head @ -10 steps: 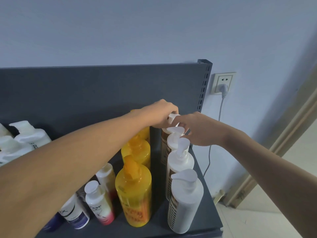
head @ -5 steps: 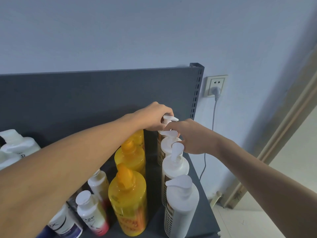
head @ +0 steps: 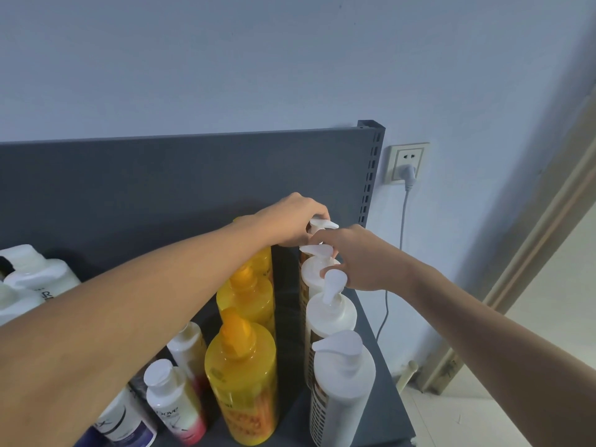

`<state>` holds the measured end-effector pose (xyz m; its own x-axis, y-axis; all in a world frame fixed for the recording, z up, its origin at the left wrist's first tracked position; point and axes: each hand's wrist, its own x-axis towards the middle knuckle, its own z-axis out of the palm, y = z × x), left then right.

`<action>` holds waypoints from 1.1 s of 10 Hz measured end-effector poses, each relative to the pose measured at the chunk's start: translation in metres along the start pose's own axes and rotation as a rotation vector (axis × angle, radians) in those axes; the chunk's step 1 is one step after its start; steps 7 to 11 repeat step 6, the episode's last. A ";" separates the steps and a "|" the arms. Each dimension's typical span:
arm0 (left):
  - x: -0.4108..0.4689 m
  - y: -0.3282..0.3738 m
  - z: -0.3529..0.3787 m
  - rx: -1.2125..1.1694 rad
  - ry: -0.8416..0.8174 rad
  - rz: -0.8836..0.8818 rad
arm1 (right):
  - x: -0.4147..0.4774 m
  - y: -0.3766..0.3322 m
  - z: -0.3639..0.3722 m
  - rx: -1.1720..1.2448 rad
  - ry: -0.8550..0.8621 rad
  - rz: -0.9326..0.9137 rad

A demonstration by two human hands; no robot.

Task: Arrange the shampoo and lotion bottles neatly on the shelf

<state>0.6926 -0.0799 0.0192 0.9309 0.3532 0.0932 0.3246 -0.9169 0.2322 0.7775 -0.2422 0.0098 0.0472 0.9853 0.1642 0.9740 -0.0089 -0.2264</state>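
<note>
A row of white pump bottles (head: pixel 329 311) runs front to back along the right side of the dark grey shelf (head: pixel 392 411). My left hand (head: pixel 293 225) grips the white pump head of the rearmost bottle (head: pixel 322 224). My right hand (head: pixel 358 256) pinches the pump head of the second bottle from the back (head: pixel 314 251). Left of them stands a row of yellow bottles with orange pumps (head: pixel 242 375). Small white bottles with pink bases (head: pixel 174 404) stand further left, partly hidden under my left forearm.
Large white bottles (head: pixel 35 279) stand at the far left against the grey back panel (head: pixel 161 182). A wall socket with a plug and hanging cable (head: pixel 407 162) sits right of the shelf upright. A door frame (head: pixel 529 253) runs down the right side.
The view shifts slightly between frames. Both hands stay on the rear pump heads; the rearmost pump nozzle now points right and is more exposed.
</note>
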 end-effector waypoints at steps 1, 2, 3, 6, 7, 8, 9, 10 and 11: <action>-0.002 0.001 0.000 0.026 0.003 0.001 | 0.000 -0.001 0.000 -0.029 -0.010 0.005; -0.005 0.004 0.001 0.036 0.008 -0.009 | -0.002 -0.003 0.000 -0.053 -0.019 0.017; -0.010 0.003 -0.001 0.073 0.020 -0.001 | -0.005 -0.005 -0.003 -0.087 -0.004 -0.017; -0.036 0.001 -0.019 0.048 0.110 -0.058 | -0.013 -0.010 -0.015 0.062 0.036 0.033; -0.036 0.001 -0.019 0.048 0.110 -0.058 | -0.013 -0.010 -0.015 0.062 0.036 0.033; -0.036 0.001 -0.019 0.048 0.110 -0.058 | -0.013 -0.010 -0.015 0.062 0.036 0.033; -0.036 0.001 -0.019 0.048 0.110 -0.058 | -0.013 -0.010 -0.015 0.062 0.036 0.033; -0.036 0.001 -0.019 0.048 0.110 -0.058 | -0.013 -0.010 -0.015 0.062 0.036 0.033; -0.036 0.001 -0.019 0.048 0.110 -0.058 | -0.013 -0.010 -0.015 0.062 0.036 0.033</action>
